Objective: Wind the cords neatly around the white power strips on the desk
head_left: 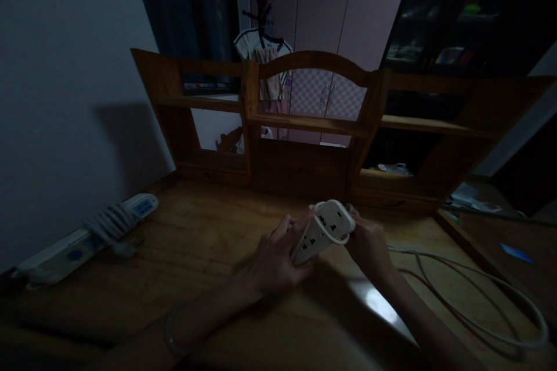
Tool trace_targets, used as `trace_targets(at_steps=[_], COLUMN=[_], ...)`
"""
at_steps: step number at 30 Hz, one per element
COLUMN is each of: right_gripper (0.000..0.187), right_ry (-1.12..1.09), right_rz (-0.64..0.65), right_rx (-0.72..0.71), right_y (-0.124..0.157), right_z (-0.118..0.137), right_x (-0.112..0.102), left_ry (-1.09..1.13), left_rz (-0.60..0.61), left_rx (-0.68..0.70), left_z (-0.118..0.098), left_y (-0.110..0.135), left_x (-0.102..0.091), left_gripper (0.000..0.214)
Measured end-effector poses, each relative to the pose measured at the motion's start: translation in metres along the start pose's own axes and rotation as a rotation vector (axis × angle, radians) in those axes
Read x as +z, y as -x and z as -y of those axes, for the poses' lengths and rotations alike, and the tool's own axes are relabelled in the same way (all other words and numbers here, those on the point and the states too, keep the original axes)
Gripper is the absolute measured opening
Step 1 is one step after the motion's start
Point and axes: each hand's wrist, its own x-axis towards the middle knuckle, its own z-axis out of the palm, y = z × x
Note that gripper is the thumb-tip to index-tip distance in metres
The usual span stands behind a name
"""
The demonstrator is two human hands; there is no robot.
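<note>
A white power strip (310, 243) is held tilted above the wooden desktop, its socket face turned up. My left hand (278, 258) is closed around its near left end. Its white cord (335, 239) loops across the strip near the far end. My right hand (365, 237) is closed at the far right side, where the cord passes; its fingertips are partly hidden behind the strip. From there a loose length of cord (470, 269) curves over the desk to the right.
Another power strip (82, 246), wrapped with its grey cord (111, 223), lies along the wall at left. A wooden shelf unit (304, 122) stands at the desk's back edge. A blue card (516, 253) lies on a brown surface at right. The room is dim.
</note>
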Motion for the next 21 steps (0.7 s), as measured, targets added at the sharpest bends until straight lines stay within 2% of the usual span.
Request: trace_targets(at_steps=[5,13,21], right_gripper=[0.015,0.02,0.022], right_ry=[0.014,-0.032,-0.04], right_rz=[0.01,0.004,-0.012], right_rx=[0.042,0.038,0.041], right_y=[0.0,0.0,0.001], right_z=[-0.003,-0.001,0.0], right_x=[0.003,0.006,0.008], left_ry=[0.042,0.102,0.056], left_rz=[-0.031,-0.082,-0.092], left_rx=[0.016,0.105,0.079], left_z=[0.003,0.015,0.008], left_y=[-0.002,-0.002,-0.003], left_x=[0.001,0.004,-0.001], left_gripper=[0.088,0.077,0.083])
